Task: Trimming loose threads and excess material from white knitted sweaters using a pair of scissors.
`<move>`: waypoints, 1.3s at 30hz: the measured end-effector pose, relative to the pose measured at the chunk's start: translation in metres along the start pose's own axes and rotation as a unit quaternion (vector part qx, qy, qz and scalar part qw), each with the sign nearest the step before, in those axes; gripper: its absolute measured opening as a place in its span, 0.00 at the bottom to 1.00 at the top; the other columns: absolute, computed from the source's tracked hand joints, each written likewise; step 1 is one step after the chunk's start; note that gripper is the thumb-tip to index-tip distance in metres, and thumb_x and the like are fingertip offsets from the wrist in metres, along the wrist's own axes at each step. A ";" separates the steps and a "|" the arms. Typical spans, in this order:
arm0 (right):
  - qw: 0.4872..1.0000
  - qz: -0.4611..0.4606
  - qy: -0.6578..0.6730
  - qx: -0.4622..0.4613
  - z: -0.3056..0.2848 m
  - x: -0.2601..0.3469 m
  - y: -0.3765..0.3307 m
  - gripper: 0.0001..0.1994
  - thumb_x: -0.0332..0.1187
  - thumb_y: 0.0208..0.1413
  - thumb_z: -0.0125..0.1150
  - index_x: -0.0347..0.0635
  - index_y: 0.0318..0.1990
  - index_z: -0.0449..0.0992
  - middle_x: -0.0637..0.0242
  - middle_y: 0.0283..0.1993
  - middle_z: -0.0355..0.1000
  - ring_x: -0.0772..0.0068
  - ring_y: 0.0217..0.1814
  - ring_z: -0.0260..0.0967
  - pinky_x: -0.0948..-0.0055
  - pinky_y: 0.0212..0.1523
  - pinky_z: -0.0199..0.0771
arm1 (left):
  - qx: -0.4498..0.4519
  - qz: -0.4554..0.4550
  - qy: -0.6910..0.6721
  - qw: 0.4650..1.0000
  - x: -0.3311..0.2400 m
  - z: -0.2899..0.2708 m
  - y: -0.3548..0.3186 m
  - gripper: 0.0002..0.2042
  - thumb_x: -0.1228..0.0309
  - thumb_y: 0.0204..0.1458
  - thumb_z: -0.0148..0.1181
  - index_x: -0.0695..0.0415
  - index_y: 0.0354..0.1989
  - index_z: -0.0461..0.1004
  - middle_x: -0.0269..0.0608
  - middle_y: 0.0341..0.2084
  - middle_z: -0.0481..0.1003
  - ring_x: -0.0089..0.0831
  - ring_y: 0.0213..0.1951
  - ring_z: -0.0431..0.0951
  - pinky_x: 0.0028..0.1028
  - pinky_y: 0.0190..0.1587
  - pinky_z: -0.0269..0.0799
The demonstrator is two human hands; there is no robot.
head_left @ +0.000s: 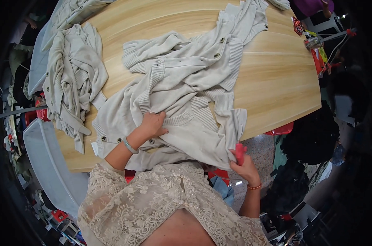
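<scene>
A cream knit cardigan (186,129) with ribbed edges and dark buttons lies spread at the table's near edge. My left hand (154,125), with a bangle on its wrist, presses on the fabric with its fingers curled into a fold. At the garment's near right corner, my right hand (246,167) is closed round a small red tool (240,153) and on the cardigan's edge. That tool's working end is hidden. Just beyond, another cream cardigan (194,65) lies with its sleeves and button band crumpled, overlapping the near one.
Heaped cream knitwear (73,74) sits at the left edge of the wooden table (280,78). A grey plastic bin (50,164) stands beside it. Dark cloth (309,139) is piled at the right, near a red stool (281,129). A metal clamp arm (327,39) is at the far right.
</scene>
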State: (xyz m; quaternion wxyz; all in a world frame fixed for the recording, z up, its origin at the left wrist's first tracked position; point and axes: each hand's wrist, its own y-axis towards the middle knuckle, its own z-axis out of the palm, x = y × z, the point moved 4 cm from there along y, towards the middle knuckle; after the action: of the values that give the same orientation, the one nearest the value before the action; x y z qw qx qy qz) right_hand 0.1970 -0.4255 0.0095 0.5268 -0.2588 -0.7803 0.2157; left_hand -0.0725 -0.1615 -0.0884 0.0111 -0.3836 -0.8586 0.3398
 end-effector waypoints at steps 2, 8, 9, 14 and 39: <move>1.000 -0.024 -0.019 0.004 0.015 0.000 0.005 0.19 0.32 0.53 0.61 0.32 0.51 0.75 0.67 0.27 0.72 0.85 0.30 0.67 0.78 0.32 0.68 | 0.021 0.041 -0.107 0.993 -0.002 0.000 0.009 0.30 0.51 0.41 0.68 0.60 0.47 0.70 0.52 0.39 0.77 0.47 0.42 0.77 0.41 0.47 0.69; 0.993 0.071 0.039 0.091 0.025 0.036 0.023 0.16 0.39 0.55 0.63 0.34 0.44 0.78 0.62 0.21 0.73 0.71 0.23 0.72 0.69 0.30 0.72 | -0.089 0.053 -0.386 0.917 -0.037 0.020 0.041 0.30 0.59 0.42 0.69 0.68 0.50 0.70 0.57 0.39 0.77 0.52 0.42 0.77 0.39 0.47 0.72; 0.993 0.062 0.036 0.088 0.030 0.040 0.029 0.16 0.39 0.55 0.63 0.34 0.44 0.78 0.62 0.21 0.73 0.71 0.23 0.72 0.69 0.30 0.72 | -0.069 0.030 -0.309 0.948 -0.042 0.024 0.048 0.25 0.60 0.43 0.68 0.68 0.44 0.73 0.60 0.35 0.77 0.54 0.38 0.77 0.40 0.44 0.72; 0.974 -0.175 0.087 -0.118 0.035 0.086 0.050 0.23 0.28 0.51 0.65 0.37 0.56 0.72 0.60 0.48 0.77 0.69 0.50 0.73 0.70 0.54 0.69 | -0.067 0.162 -0.406 0.897 -0.093 -0.025 0.000 0.11 0.68 0.50 0.62 0.63 0.35 0.73 0.53 0.25 0.74 0.51 0.30 0.74 0.38 0.33 0.69; 0.891 0.050 -0.266 -0.364 -0.049 0.014 0.049 0.12 0.32 0.46 0.64 0.41 0.39 0.75 0.47 0.37 0.74 0.40 0.41 0.72 0.49 0.42 0.71 | -0.360 -0.049 -0.358 0.860 0.100 -0.083 0.109 0.15 0.61 0.49 0.62 0.62 0.36 0.80 0.54 0.28 0.78 0.53 0.32 0.75 0.37 0.39 0.71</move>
State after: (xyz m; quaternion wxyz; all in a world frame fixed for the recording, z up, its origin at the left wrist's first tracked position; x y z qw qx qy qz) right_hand 0.2472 -0.3760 0.0068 0.1570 -0.4041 -0.9011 0.0035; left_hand -0.0490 0.0051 -0.1131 -0.4198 -0.1702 -0.8834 0.1199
